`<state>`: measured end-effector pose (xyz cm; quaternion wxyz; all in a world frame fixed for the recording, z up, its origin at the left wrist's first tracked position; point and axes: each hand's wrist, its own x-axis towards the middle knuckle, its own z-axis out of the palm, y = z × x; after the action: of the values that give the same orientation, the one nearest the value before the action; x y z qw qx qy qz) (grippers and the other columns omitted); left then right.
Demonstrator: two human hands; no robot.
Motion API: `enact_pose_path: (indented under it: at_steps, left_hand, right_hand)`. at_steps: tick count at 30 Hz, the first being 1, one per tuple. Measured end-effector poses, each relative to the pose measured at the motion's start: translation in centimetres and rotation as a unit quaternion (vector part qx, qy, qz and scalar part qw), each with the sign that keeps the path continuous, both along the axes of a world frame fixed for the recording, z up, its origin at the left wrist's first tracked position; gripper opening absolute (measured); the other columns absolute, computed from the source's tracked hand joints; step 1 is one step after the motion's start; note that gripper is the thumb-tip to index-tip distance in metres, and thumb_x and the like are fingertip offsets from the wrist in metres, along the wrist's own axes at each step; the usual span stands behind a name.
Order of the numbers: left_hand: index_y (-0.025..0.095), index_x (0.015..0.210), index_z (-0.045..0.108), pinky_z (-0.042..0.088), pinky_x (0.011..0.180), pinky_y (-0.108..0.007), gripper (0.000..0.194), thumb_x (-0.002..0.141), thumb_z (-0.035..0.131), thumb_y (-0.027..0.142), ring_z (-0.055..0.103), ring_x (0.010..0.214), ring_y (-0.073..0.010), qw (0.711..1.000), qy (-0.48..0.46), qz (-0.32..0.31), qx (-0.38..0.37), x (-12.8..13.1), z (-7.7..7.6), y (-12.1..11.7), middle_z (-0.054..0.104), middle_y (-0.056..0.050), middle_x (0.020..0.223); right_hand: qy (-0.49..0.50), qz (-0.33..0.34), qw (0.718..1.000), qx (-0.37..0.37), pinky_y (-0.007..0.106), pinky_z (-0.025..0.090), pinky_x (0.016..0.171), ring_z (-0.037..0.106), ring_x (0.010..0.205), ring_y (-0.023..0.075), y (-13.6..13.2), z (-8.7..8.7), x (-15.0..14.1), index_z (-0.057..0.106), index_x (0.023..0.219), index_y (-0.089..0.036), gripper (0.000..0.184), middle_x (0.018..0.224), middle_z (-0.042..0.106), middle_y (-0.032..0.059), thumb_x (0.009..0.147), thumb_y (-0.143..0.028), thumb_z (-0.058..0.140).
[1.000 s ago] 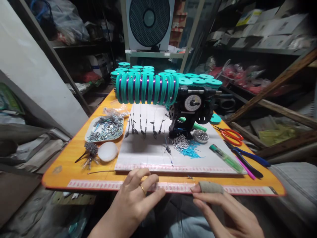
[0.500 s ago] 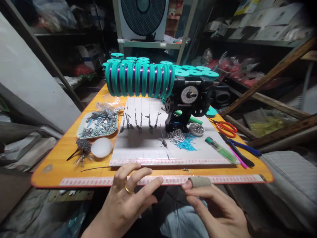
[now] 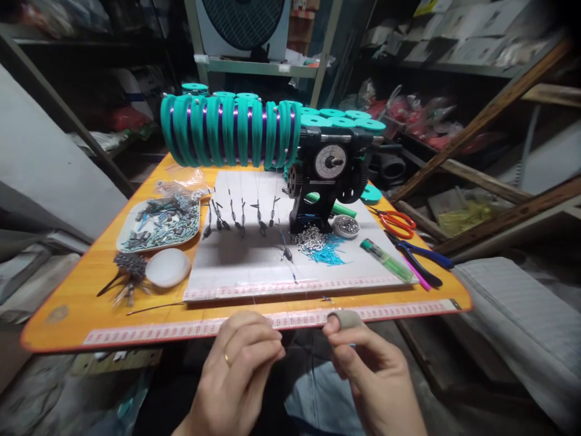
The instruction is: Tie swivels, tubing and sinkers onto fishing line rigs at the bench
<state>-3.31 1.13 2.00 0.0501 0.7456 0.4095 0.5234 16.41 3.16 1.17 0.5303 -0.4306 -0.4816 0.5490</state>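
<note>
Line [image 3: 303, 347], faint, probably light, limp and slippery, lies between left hand [image 3: 236, 369] and right hand [image 3: 374, 366] by the table's [image 3: 82, 297] front edge, best pinched in fingertips; both grips look narrow, their hold unclear.

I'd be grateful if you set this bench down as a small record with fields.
left hand: the left hand, fingertips drawn together at the near edge; any held thing too small to tell
right hand: the right hand, fingers curled, grey-green wrap on one; grip unclear
machine: black machine with round white dial, bearing a row of teal discs
near edge: red-and-white measuring strip
left side: shallow white tray of small parts; round white dish
right side: orange-handled scissors
</note>
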Motion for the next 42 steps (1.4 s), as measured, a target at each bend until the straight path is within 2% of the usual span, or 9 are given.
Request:
enact_pose_path:
  at_steps: [2, 4, 10, 15, 19, 22, 28, 37, 42]
  left_hand:
    - [0.013, 0.100, 0.062, 0.056, 0.073, -0.025, 0.029, 0.083, 0.057, -0.010, 0.065, 0.084, -0.0146, 0.997, -0.072, -0.012, -0.021, 0.9, 0.4, -0.5, 0.068, -0.005, 0.087]
    - [0.015, 0.101, 0.063, 0.056, 0.066, -0.022, 0.030, 0.083, 0.058, -0.009, 0.065, 0.076, -0.0129, 0.994, -0.099, 0.008, -0.039, 1.7, 0.7, -0.9, 0.066, -0.003, 0.083]
    - [0.017, 0.097, 0.067, 0.052, 0.052, -0.019, 0.025, 0.083, 0.064, -0.003, 0.061, 0.063, -0.0107, 0.988, -0.118, 0.050, -0.091, 2.9, 0.8, -0.7, 0.063, 0.000, 0.076]
    - [0.020, 0.096, 0.072, 0.045, 0.047, -0.019, 0.021, 0.082, 0.070, 0.005, 0.051, 0.055, -0.0083, 0.985, -0.116, 0.087, -0.089, 2.8, 1.0, -0.8, 0.053, 0.004, 0.067]
    - [0.022, 0.097, 0.073, 0.045, 0.048, -0.018, 0.023, 0.081, 0.071, 0.005, 0.052, 0.056, -0.0085, 0.985, -0.107, 0.090, -0.098, 2.9, 1.2, -0.9, 0.052, 0.003, 0.069]
    - [0.023, 0.095, 0.072, 0.045, 0.049, -0.018, 0.022, 0.081, 0.071, 0.006, 0.053, 0.056, -0.0081, 0.985, -0.101, 0.098, -0.098, 3.1, 1.3, -0.8, 0.052, 0.004, 0.069]
    - [0.020, 0.087, 0.069, 0.045, 0.052, -0.017, 0.017, 0.080, 0.069, 0.005, 0.051, 0.055, -0.0074, 0.986, -0.075, 0.110, -0.097, 3.1, 1.7, -0.6, 0.056, 0.004, 0.068]
    - [0.019, 0.081, 0.065, 0.045, 0.052, -0.017, 0.016, 0.080, 0.066, 0.004, 0.048, 0.055, -0.0078, 0.986, -0.073, 0.111, -0.105, 3.1, 2.0, -0.7, 0.054, 0.004, 0.066]
    - [0.019, 0.081, 0.064, 0.045, 0.052, -0.018, 0.015, 0.080, 0.066, 0.004, 0.048, 0.055, -0.0081, 0.986, -0.072, 0.109, -0.104, 3.1, 1.9, -0.7, 0.054, 0.004, 0.065]
  right_hand:
    - [0.111, 0.011, 0.991, -0.075, 0.016, 0.044, 0.046, 0.053, 0.049, 0.0055, -0.3, -0.1, -1.0, 0.080, 0.077, -0.028, 0.012, 0.082, 0.075, 0.0026, 0.075, -0.039, 0.085]
    - [0.181, 0.008, 0.975, -0.130, 0.016, 0.046, 0.050, 0.054, 0.052, 0.0059, -0.6, 0.4, -2.2, 0.079, 0.074, -0.025, 0.020, 0.076, 0.072, 0.0021, 0.070, -0.043, 0.088]
    - [0.261, -0.005, 0.943, -0.206, 0.013, 0.051, 0.068, 0.061, 0.065, 0.0060, -0.9, 2.2, -4.1, 0.079, 0.071, -0.023, 0.022, 0.076, 0.071, 0.0007, 0.066, -0.040, 0.091]
    - [0.273, 0.001, 0.937, -0.218, 0.012, 0.051, 0.069, 0.059, 0.065, 0.0062, -0.9, 2.0, -4.4, 0.078, 0.071, -0.022, 0.021, 0.075, 0.071, 0.0002, 0.067, -0.039, 0.091]
    - [0.274, 0.033, 0.939, -0.204, 0.015, 0.051, 0.070, 0.058, 0.065, 0.0072, -0.9, 1.1, -4.3, 0.079, 0.075, -0.024, 0.019, 0.070, 0.067, -0.0013, 0.071, -0.040, 0.088]
    - [0.275, 0.056, 0.939, -0.197, 0.017, 0.051, 0.069, 0.059, 0.066, 0.0074, -0.8, 0.7, -4.3, 0.079, 0.076, -0.024, 0.016, 0.077, 0.070, -0.0006, 0.074, -0.039, 0.086]
    - [0.269, 0.011, 0.933, -0.239, 0.018, 0.050, 0.067, 0.058, 0.067, 0.0083, -1.2, 1.6, -4.9, 0.078, 0.073, -0.021, 0.024, 0.080, 0.069, 0.0001, 0.067, -0.041, 0.090]
    - [0.289, 0.013, 0.922, -0.257, 0.020, 0.050, 0.073, 0.061, 0.073, 0.0101, -1.5, 2.2, -5.3, 0.076, 0.069, -0.021, 0.022, 0.082, 0.071, -0.0007, 0.065, -0.037, 0.092]
    - [0.275, 0.004, 0.927, -0.255, 0.024, 0.052, 0.072, 0.062, 0.073, 0.0130, -1.5, 2.3, -5.4, 0.075, 0.069, -0.021, 0.024, 0.082, 0.071, 0.0012, 0.064, -0.037, 0.092]
